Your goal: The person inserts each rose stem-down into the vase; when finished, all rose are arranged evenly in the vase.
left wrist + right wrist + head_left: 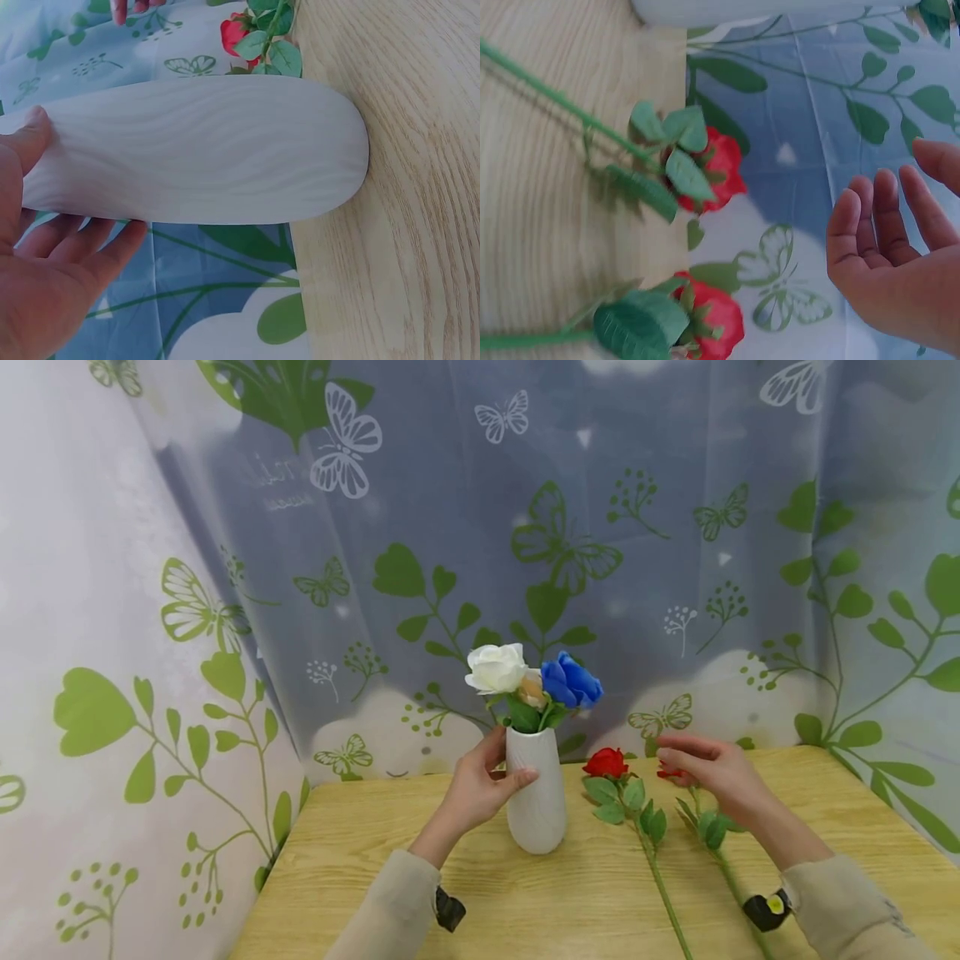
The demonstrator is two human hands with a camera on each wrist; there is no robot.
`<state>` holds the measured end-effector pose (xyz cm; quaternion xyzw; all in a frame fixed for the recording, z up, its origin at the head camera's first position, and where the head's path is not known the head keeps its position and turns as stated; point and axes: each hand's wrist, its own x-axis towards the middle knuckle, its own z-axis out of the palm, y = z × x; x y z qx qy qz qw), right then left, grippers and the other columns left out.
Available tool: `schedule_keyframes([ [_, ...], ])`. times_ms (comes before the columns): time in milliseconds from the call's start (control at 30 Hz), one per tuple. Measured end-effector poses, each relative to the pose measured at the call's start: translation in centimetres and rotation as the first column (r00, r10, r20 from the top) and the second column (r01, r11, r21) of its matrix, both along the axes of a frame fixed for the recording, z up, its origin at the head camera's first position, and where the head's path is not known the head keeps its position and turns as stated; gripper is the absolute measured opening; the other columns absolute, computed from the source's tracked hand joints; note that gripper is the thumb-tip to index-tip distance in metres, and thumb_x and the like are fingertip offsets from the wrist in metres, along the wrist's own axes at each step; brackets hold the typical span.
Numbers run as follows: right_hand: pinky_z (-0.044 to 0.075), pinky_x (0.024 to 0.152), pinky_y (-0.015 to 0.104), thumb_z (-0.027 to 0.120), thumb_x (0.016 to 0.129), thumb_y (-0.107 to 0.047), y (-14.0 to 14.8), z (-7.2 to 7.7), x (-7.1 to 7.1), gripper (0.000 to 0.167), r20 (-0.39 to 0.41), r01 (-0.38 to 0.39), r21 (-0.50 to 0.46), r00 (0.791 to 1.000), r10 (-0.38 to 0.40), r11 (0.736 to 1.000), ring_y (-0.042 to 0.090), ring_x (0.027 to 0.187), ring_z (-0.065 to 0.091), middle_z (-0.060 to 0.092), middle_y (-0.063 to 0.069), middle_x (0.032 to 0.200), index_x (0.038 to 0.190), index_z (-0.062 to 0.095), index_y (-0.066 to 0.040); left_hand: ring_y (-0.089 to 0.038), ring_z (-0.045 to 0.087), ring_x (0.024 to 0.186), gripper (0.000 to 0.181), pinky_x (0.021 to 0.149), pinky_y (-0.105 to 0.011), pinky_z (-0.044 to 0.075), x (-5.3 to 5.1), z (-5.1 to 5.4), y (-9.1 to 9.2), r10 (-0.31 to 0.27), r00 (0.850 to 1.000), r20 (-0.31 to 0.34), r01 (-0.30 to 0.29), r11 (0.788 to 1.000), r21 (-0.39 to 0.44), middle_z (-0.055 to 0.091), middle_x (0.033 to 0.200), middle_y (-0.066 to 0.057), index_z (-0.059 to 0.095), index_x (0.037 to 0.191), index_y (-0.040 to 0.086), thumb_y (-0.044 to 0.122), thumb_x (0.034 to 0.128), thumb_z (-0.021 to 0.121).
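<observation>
- Left hand [480, 777] grips the white textured vase [538, 810], upright on the pale wooden desk [352, 868]; steady pressure suits.
- Right hand [708, 768], fingers loosely bent, holds nothing near the outer red rose [718, 326]; its green stem [532, 342] seems the safer hold.

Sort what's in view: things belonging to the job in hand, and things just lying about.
Likely the job:
vase, held
white flower
blue flower
peach flower
left rose
right rose

Likely just there:
table
backdrop
wrist devices
</observation>
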<state>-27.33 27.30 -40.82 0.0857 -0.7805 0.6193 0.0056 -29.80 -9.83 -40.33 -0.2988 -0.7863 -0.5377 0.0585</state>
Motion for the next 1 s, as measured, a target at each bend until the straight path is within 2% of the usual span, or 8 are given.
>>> schedule_keyframes([
  [133, 0.062, 0.084, 0.027, 0.067, 0.106, -0.028, 1.2, -0.8, 0.1, 0.035, 0.007, -0.005, 0.023, 1.0, 0.005, 1.0, 0.0, 0.099, 0.071, 0.071, -0.029, 0.114, 0.14, 0.068, -0.018, -0.028, 0.068, 0.126, 0.07, 0.094, -0.044, 0.063, 0.1, 0.0, 0.1, 0.022, 1.0, 0.008, -0.022, 1.0, 0.004, 0.067, 0.141, -0.013, 0.047, 0.159, 0.019, 0.023, 0.0972, 0.079],
  [333, 0.063, 0.083, 0.032, 0.068, 0.106, -0.027, 3.0, -2.5, 0.3, 0.039, 0.024, 0.023, 0.079, 0.999, -0.025, 0.997, 0.003, 0.095, 0.072, 0.07, -0.029, 0.109, 0.141, 0.067, -0.009, -0.026, 0.069, 0.124, 0.07, 0.091, -0.04, 0.064, 0.0, -0.3, 0.3, 0.045, 0.999, 0.012, -0.045, 0.999, 0.001, 0.068, 0.139, -0.011, 0.049, 0.157, 0.017, 0.023, 0.0957, 0.081],
  [467, 0.064, 0.083, 0.031, 0.066, 0.107, -0.024, 4.6, -3.8, 0.4, 0.032, 0.033, 0.014, 0.061, 0.999, -0.016, 0.998, 0.005, 0.098, 0.073, 0.071, -0.027, 0.108, 0.138, 0.069, -0.015, -0.026, 0.07, 0.121, 0.069, 0.089, -0.037, 0.064, -0.2, -0.4, 0.4, 0.054, 0.999, -0.001, -0.054, 0.999, -0.002, 0.069, 0.136, -0.011, 0.05, 0.156, 0.016, 0.023, 0.0955, 0.081],
  [633, 0.064, 0.085, 0.03, 0.064, 0.108, -0.02, 6.0, -4.8, 0.8, 0.027, 0.082, -0.012, -0.006, 0.997, 0.013, 1.0, 0.008, 0.1, 0.074, 0.072, -0.025, 0.109, 0.133, 0.07, -0.023, -0.025, 0.07, 0.121, 0.068, 0.088, -0.036, 0.064, -0.2, -0.3, 0.4, 0.054, 0.999, -0.005, -0.054, 0.999, 0.007, 0.069, 0.136, -0.011, 0.05, 0.156, 0.017, 0.023, 0.0952, 0.082],
  [700, 0.064, 0.086, 0.032, 0.064, 0.107, -0.021, 6.3, -5.1, 1.0, 0.03, 0.117, -0.014, -0.017, 0.993, 0.016, 1.0, 0.009, 0.101, 0.075, 0.072, -0.024, 0.11, 0.137, 0.068, -0.018, -0.026, 0.069, 0.123, 0.069, 0.089, -0.037, 0.064, -0.2, -0.2, 0.4, 0.053, 0.999, 0.002, -0.053, 0.999, 0.011, 0.068, 0.138, -0.011, 0.05, 0.156, 0.018, 0.024, 0.0953, 0.082],
  [867, 0.064, 0.091, 0.035, 0.066, 0.107, -0.024, 7.1, -6.6, 1.5, 0.051, 0.205, -0.02, -0.02, 0.978, 0.024, 1.0, 0.013, 0.104, 0.075, 0.071, -0.01, 0.124, 0.149, 0.056, 0.003, -0.026, 0.068, 0.126, 0.071, 0.092, -0.041, 0.063, -0.1, -0.3, 0.4, 0.055, 0.998, 0.015, -0.055, 0.998, 0.01, 0.066, 0.142, -0.011, 0.047, 0.158, 0.018, 0.024, 0.096, 0.081],
  [933, 0.064, 0.091, 0.036, 0.065, 0.107, -0.023, 7.5, -7.5, 1.6, 0.052, 0.237, -0.034, -0.029, 0.971, 0.04, 0.999, 0.013, 0.104, 0.075, 0.071, -0.006, 0.125, 0.15, 0.054, 0.005, -0.026, 0.068, 0.126, 0.072, 0.093, -0.042, 0.063, 0.0, -0.3, 0.4, 0.058, 0.998, 0.015, -0.058, 0.998, 0.004, 0.066, 0.142, -0.011, 0.047, 0.159, 0.017, 0.024, 0.0961, 0.081],
  [1000, 0.064, 0.09, 0.037, 0.065, 0.107, -0.022, 7.8, -8.3, 1.8, 0.048, 0.261, -0.055, -0.045, 0.963, 0.065, 0.998, 0.015, 0.102, 0.076, 0.074, -0.007, 0.118, 0.147, 0.058, 0.004, -0.026, 0.067, 0.127, 0.072, 0.093, -0.043, 0.063, 0.0, -0.3, 0.5, 0.059, 0.998, 0.018, -0.059, 0.998, -0.004, 0.066, 0.143, -0.011, 0.046, 0.159, 0.017, 0.024, 0.0961, 0.081],
])
